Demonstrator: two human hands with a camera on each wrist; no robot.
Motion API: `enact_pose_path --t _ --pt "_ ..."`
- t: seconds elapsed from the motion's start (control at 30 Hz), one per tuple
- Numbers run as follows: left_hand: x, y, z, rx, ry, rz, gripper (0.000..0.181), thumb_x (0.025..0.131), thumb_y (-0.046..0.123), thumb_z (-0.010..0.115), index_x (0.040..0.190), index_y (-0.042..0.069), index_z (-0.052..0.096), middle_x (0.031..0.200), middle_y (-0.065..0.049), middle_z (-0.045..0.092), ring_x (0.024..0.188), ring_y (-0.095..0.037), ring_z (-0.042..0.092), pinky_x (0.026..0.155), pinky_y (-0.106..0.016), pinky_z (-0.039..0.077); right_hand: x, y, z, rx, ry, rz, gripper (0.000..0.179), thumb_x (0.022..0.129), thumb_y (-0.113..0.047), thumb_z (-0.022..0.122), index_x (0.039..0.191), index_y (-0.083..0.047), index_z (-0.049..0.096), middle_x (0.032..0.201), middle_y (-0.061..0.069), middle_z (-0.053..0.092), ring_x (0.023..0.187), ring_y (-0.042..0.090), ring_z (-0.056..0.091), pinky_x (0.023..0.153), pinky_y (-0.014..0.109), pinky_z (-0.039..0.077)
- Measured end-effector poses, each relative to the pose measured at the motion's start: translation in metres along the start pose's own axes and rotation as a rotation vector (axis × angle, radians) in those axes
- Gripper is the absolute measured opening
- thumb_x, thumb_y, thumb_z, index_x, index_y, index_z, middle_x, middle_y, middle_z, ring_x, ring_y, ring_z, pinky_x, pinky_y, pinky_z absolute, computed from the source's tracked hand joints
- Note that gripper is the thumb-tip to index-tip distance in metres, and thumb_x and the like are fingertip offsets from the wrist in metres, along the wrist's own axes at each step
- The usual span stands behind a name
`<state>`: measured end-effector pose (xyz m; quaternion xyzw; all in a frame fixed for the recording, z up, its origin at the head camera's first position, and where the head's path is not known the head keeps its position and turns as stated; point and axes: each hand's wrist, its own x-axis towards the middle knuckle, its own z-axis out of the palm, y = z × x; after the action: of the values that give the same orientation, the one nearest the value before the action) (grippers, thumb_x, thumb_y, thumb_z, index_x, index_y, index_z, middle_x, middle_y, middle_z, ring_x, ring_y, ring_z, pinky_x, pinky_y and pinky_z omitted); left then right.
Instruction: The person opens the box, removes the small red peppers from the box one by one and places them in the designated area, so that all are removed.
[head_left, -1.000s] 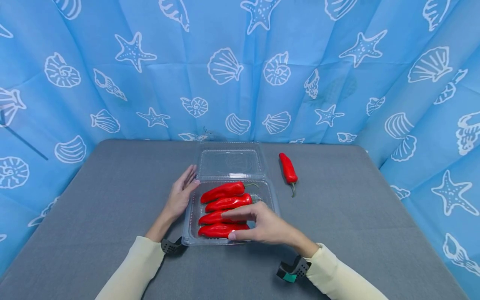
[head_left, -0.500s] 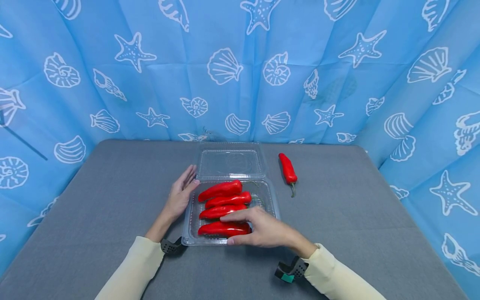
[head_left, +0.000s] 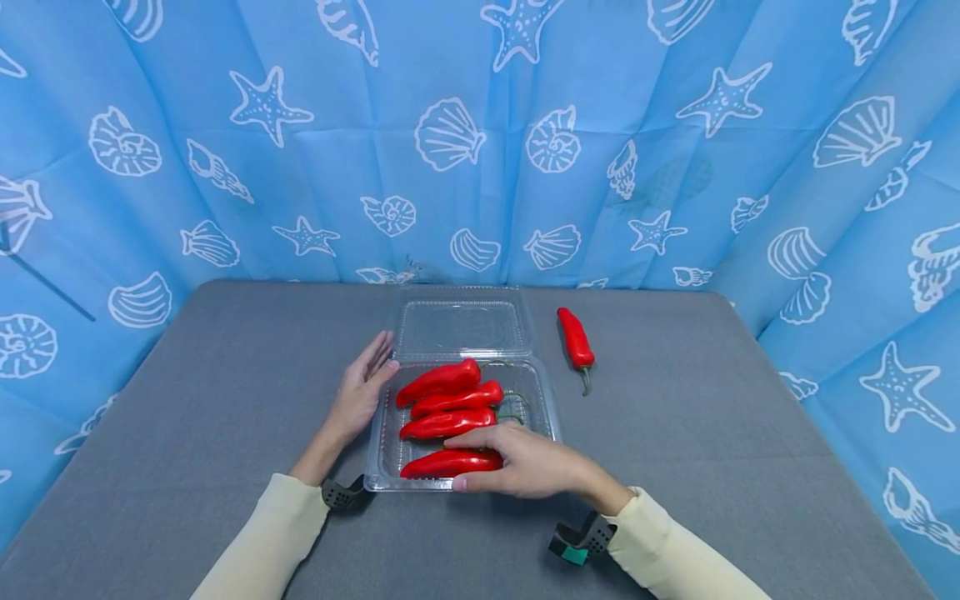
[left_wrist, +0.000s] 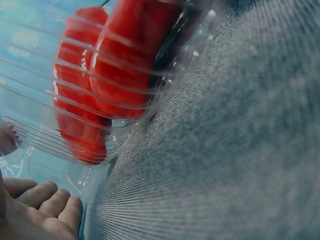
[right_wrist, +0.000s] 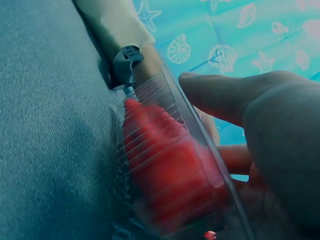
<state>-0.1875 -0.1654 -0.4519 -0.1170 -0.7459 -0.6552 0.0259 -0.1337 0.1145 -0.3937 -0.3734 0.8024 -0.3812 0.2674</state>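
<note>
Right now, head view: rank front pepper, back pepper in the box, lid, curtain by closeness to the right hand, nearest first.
From the right hand:
1. Front pepper: right at the hand, along the near side of the box.
2. Back pepper: rearmost of the four inside.
3. Lid: open, beyond the back pepper.
4. Curtain: farthest, behind everything.

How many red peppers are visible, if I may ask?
5: four peppers in the clear container, one on the table to its right; the right hand partly covers the front one.
</note>
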Motion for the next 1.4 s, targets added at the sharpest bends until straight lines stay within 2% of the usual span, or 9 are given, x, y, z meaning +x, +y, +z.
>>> enact_pose_path --t 0.13,0.3,0.43,0.57,0.67,0.83,1.1,1.23,1.4 --pt "0.000 -0.001 0.001 0.008 0.000 0.009 0.064 0.105 0.011 0.051 0.158 -0.006 0.020 0.163 -0.020 0.029 0.150 -0.035 0.027 0.120 -0.043 0.024 0.000 0.001 -0.001 0.071 0.003 -0.041 0.053 0.096 -0.032 0.071 0.142 -0.010 0.059 0.083 -0.010 0.063 0.070 0.006 0.060 0.062 0.021 0.047" --pt "0.000 -0.001 0.002 0.006 0.007 0.012 0.063 0.106 0.011 0.051 0.158 -0.007 0.021 0.163 -0.022 0.028 0.150 -0.037 0.027 0.120 -0.045 0.023 -0.002 -0.001 -0.003 0.114 0.067 -0.106 0.050 0.096 -0.024 0.071 0.142 -0.008 0.060 0.087 -0.008 0.065 0.075 0.007 0.061 0.067 0.022 0.050" --pt "0.000 0.001 0.002 -0.006 0.005 0.007 0.062 0.106 0.010 0.051 0.158 -0.008 0.021 0.163 -0.022 0.027 0.151 -0.036 0.026 0.121 -0.045 0.022 -0.005 -0.008 -0.007 0.130 0.148 -0.142 0.051 0.096 -0.021 0.071 0.143 -0.007 0.059 0.101 -0.005 0.069 0.087 0.013 0.063 0.075 0.026 0.056" --pt "0.001 0.001 0.002 -0.009 0.006 -0.001 0.063 0.105 0.011 0.051 0.158 -0.006 0.021 0.163 -0.021 0.027 0.151 -0.034 0.026 0.121 -0.044 0.022 -0.011 -0.015 -0.015 0.209 0.247 -0.137 0.051 0.095 -0.016 0.071 0.143 -0.008 0.058 0.121 0.004 0.067 0.100 0.021 0.064 0.082 0.032 0.060" --pt "0.001 0.000 0.002 -0.019 0.012 -0.007 0.064 0.105 0.011 0.052 0.158 -0.006 0.021 0.163 -0.020 0.028 0.151 -0.034 0.026 0.122 -0.044 0.022 -0.016 -0.018 -0.023 0.252 0.331 -0.141 0.050 0.095 -0.011 0.071 0.143 -0.008 0.058 0.124 0.008 0.066 0.097 0.024 0.065 0.079 0.033 0.061" --pt "0.003 -0.002 0.002 -0.049 0.022 -0.011 0.065 0.105 0.009 0.054 0.158 -0.007 0.021 0.163 -0.021 0.028 0.151 -0.034 0.027 0.122 -0.042 0.023 -0.024 -0.017 -0.039 0.242 0.465 -0.159 0.052 0.094 -0.006 0.071 0.144 -0.006 0.057 0.128 0.012 0.066 0.090 0.028 0.066 0.071 0.030 0.061" --pt "0.003 0.000 0.002 -0.091 0.036 -0.026 0.066 0.103 0.008 0.056 0.158 -0.007 0.021 0.163 -0.020 0.029 0.150 -0.032 0.028 0.122 -0.038 0.024 -0.035 -0.004 -0.066 0.154 0.720 -0.050 0.051 0.091 -0.007 0.075 0.140 -0.008 0.062 0.120 0.016 0.066 0.095 0.032 0.061 0.064 0.031 0.059" --pt "0.003 0.000 0.002 -0.101 0.036 -0.039 0.067 0.103 0.008 0.057 0.158 -0.005 0.021 0.163 -0.018 0.030 0.151 -0.030 0.028 0.122 -0.037 0.025 -0.038 0.009 -0.080 0.155 0.827 0.002 0.049 0.093 -0.006 0.073 0.141 -0.005 0.061 0.128 0.020 0.061 0.099 0.034 0.057 0.067 0.025 0.058" --pt "0.003 0.000 0.002 -0.113 0.033 -0.035 0.067 0.102 0.007 0.057 0.158 -0.006 0.022 0.162 -0.020 0.030 0.150 -0.032 0.029 0.121 -0.038 0.025 -0.044 0.027 -0.093 0.182 0.934 0.067 0.051 0.095 -0.007 0.070 0.144 -0.002 0.056 0.139 0.022 0.055 0.112 0.034 0.052 0.076 0.020 0.058"
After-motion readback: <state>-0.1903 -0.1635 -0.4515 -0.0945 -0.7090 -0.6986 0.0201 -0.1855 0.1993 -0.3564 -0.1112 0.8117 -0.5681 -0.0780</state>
